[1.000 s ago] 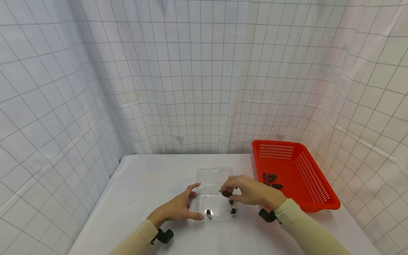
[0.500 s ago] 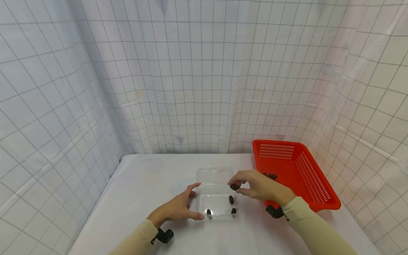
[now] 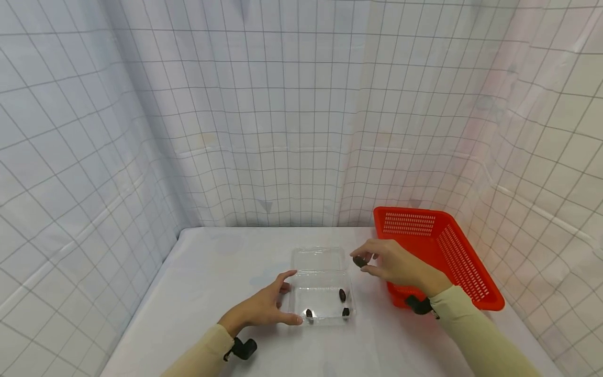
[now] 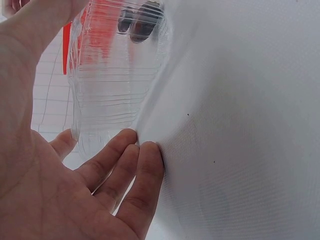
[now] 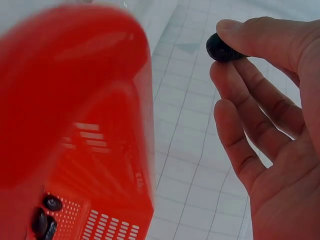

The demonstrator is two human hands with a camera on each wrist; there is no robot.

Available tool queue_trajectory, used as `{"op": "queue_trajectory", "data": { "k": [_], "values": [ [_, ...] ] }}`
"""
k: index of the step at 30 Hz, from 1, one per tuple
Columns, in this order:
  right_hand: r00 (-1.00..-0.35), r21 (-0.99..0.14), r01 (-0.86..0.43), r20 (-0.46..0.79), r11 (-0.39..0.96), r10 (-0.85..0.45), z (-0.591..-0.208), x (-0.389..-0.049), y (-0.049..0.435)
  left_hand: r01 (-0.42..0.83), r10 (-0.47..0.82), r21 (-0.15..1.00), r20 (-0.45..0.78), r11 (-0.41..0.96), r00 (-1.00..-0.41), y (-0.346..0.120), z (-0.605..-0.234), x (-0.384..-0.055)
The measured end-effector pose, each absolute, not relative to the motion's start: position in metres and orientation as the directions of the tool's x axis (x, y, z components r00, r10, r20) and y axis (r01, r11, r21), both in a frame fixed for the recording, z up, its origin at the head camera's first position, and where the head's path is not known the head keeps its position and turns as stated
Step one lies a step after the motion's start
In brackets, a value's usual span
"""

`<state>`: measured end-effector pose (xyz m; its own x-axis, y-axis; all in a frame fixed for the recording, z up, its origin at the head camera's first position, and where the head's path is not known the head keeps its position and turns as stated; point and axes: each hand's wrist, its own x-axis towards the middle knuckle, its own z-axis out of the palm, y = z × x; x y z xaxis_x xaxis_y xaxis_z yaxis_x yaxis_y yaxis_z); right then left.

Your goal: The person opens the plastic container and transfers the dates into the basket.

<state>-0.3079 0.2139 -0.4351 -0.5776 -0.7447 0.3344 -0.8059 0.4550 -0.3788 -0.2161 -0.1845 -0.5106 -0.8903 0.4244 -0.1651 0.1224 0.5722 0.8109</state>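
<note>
My right hand (image 3: 393, 264) pinches a dark, glossy oval fruit like a date (image 3: 360, 261) between thumb and fingers, in the air between the clear plastic clamshell box (image 3: 320, 303) and the red basket (image 3: 411, 211). In the right wrist view the fruit (image 5: 222, 48) sits at the thumb tip, with the other fingers loosely bent. My left hand (image 3: 264, 309) rests along the box's left side, thumb and fingers spread and touching its wall. Inside the box lie similar dark fruits (image 3: 342, 295), towards its right side and front. Its lid (image 3: 317, 259) lies folded back.
Several more dark fruits (image 5: 52, 202) lie on the basket's perforated floor; in the head view my right hand hides them. A white cloth covers the table (image 3: 235, 262). White gridded curtains (image 3: 292, 131) enclose the back and both sides.
My right hand has moved from over the box back and right towards the basket, still pinching the dark fruit. The left hand and box have stayed put.
</note>
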Motion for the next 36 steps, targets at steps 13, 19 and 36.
{"op": "queue_trajectory", "data": {
  "k": [13,19,36],
  "values": [
    [-0.660,-0.368,-0.751,0.369,0.549,-0.655,-0.431,-0.329,0.248,0.127,0.425,0.821,-0.151,0.557,-0.893,-0.184,-0.513,-0.217],
    [-0.712,-0.382,-0.702,0.341,0.602,-0.614,-0.432,-0.338,0.261,0.127,0.426,0.820,-0.151,0.558,-0.892,-0.184,-0.514,-0.218],
    [-0.778,-0.452,-0.626,0.295,0.636,-0.555,-0.445,-0.368,0.287,0.123,0.428,0.825,-0.154,0.552,-0.890,-0.185,-0.512,-0.217]
  ]
}}
